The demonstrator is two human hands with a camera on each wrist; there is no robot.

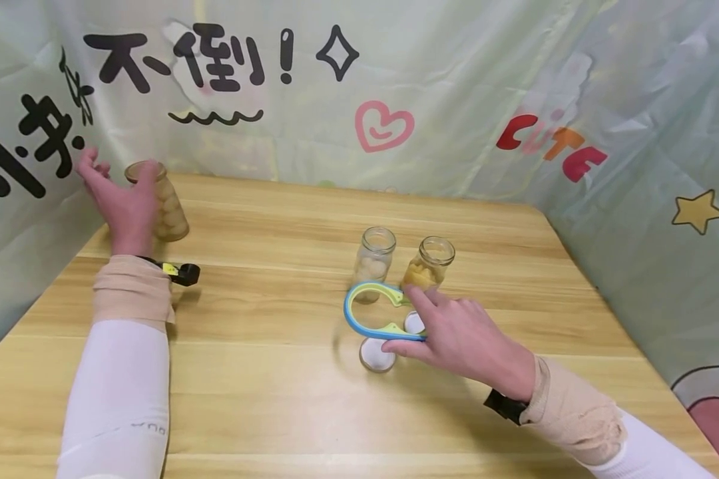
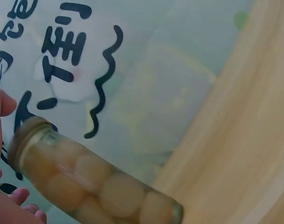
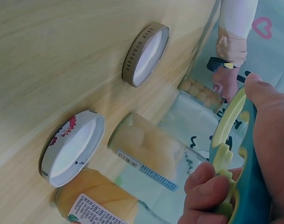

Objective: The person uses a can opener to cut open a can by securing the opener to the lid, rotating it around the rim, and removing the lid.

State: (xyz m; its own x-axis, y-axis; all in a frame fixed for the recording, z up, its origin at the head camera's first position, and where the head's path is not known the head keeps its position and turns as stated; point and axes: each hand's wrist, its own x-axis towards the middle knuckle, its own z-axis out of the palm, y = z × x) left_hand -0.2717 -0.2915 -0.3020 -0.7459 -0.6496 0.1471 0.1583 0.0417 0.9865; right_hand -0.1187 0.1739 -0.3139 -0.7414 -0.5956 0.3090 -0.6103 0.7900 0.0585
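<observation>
My left hand (image 1: 126,206) is beside a tall capped glass jar (image 1: 172,209) of pale round fruit at the table's far left. Its fingers are spread near the lid, and in the left wrist view the jar (image 2: 109,182) appears next to the thumb and fingertips. My right hand (image 1: 467,332) holds a blue and light green C-shaped jar opener (image 1: 349,311) between thumb and fingers. Just beyond it stand two lidless jars, one with pale fruit (image 1: 371,263), the other with yellow pieces (image 1: 422,276). Beneath the opener lie two lids, one brown-rimmed (image 3: 148,53), one white with red print (image 3: 72,149).
The wooden table (image 1: 263,399) carries all of these things. A printed cloth (image 1: 455,86) hangs behind its far edge and along both sides. Dark camera straps sit on both wrists.
</observation>
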